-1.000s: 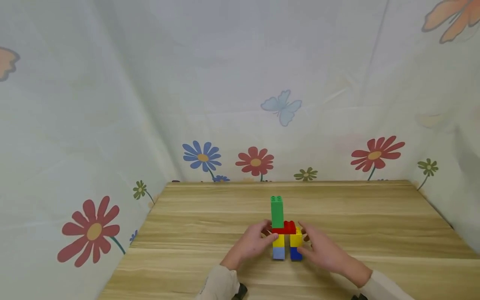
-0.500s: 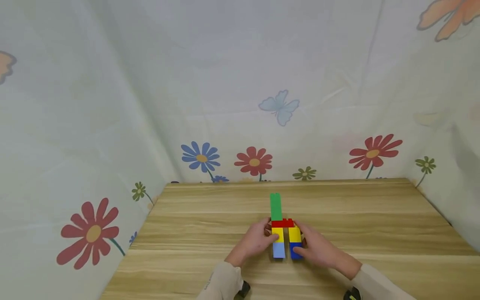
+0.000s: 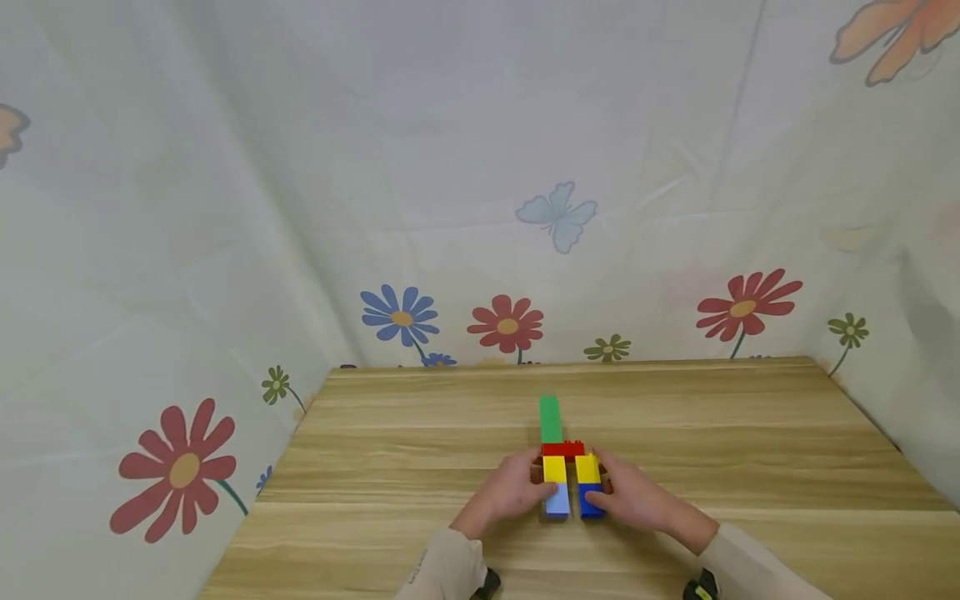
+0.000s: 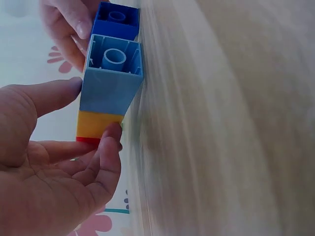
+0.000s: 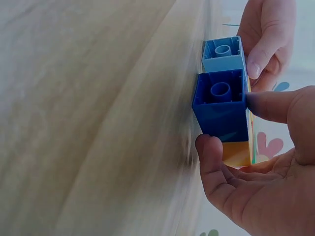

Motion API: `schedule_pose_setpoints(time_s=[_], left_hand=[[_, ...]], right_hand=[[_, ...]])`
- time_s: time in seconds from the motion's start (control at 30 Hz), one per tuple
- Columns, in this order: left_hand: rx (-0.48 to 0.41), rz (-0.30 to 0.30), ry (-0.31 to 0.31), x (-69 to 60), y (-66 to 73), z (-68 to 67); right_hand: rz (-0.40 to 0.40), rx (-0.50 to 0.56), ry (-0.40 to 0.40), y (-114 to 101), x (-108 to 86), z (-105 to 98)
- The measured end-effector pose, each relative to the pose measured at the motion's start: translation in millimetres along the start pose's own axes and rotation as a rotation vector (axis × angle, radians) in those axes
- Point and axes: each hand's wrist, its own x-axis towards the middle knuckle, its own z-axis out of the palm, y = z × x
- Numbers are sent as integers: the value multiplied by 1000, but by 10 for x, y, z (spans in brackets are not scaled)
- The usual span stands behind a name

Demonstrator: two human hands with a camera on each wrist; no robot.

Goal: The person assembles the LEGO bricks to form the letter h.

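Observation:
A toy building-brick structure lies tipped back, its green tower (image 3: 551, 419) pointing away from me. A red brick (image 3: 562, 450) bridges two legs. One leg pairs yellow (image 3: 555, 469) with light blue (image 3: 557, 504); the other pairs yellow (image 3: 587, 468) with dark blue (image 3: 590, 511). My left hand (image 3: 510, 487) grips the left leg, thumb by the light blue brick (image 4: 106, 91). My right hand (image 3: 637, 497) pinches the right leg, its thumb on the dark blue brick (image 5: 224, 123). Hollow undersides of both leg ends show in the wrist views. Some fingertips are hidden behind the bricks.
The structure is over a wood-grain table (image 3: 420, 417). A pale cloth (image 3: 450, 125) printed with flowers and butterflies hangs behind and at the sides. Light sleeves (image 3: 442, 567) and dark wrist straps show at the bottom edge.
The brick structure has tilted backward from upright, its green top going away and down and its front faces turning up. Both hands have closed in on the legs and turned with it.

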Motion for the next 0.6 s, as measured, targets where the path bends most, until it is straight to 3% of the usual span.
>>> schedule_pose_setpoints(time_s=[0.23,0.37,0.6], left_hand=[[65,-14,-2,21,-29,3],[59,-6,-20,24,-53,20],[89,26,-28,10,-70,35]], right_hand=[[43,14,-20,16,38,-5],[54,22,-28,28,32,4],[-1,54,-51,56,18,-3]])
